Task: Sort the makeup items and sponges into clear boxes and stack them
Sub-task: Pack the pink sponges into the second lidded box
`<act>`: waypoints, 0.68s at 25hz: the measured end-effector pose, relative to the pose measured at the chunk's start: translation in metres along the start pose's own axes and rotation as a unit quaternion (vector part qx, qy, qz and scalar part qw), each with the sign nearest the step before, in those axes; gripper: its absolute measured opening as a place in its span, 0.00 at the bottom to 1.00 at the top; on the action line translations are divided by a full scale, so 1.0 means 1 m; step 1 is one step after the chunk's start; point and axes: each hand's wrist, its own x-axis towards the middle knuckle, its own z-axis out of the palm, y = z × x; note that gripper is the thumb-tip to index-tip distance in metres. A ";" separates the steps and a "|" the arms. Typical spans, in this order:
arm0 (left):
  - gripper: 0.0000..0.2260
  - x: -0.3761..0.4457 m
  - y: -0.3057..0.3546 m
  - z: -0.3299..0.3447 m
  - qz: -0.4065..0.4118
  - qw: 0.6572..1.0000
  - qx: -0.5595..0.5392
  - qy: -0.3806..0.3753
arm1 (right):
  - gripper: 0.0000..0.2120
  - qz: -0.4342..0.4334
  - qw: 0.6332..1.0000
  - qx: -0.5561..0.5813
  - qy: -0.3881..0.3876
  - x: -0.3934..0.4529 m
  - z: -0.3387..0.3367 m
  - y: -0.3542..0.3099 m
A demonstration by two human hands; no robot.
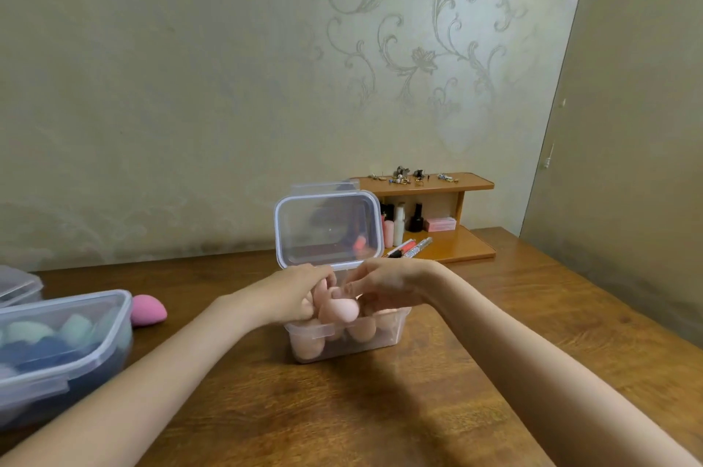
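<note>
A small clear box (395,329) stands mid-table, filled with several peach sponges. Its clear lid (329,229) stands upright behind it. Both hands are over the box. My left hand (293,293) curls its fingers round peach sponges at the box's left side. My right hand (384,286) pinches a peach sponge (338,310) on top of the pile. A bigger closed clear box (64,348) with blue and green sponges sits at the left edge. One pink sponge (148,308) lies loose on the table beside it.
A wooden shelf unit (452,242) stands at the back right with bottles, a pink box and tubes of makeup. Small trinkets lie on its top board. Another clear box lid (19,286) shows at the far left. The wooden table (342,409) meets the wall behind.
</note>
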 end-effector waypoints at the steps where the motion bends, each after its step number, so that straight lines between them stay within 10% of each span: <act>1: 0.14 -0.003 -0.003 0.000 0.009 1.000 -0.022 0.002 | 0.10 0.016 1.000 0.000 -0.005 0.004 0.000 0.001; 7: 0.16 -0.002 -0.021 0.006 0.012 0.998 -0.066 -0.018 | 0.14 0.039 0.998 0.039 -0.020 0.014 0.007 0.002; 13: 0.15 0.001 -0.019 0.006 0.009 0.998 -0.033 -0.046 | 0.07 0.006 0.920 -0.380 0.090 0.016 0.038 -0.025; 17: 0.12 0.003 -0.014 0.009 -0.012 0.999 -0.027 -0.045 | 0.09 -0.005 0.877 -0.449 0.171 0.019 0.048 -0.024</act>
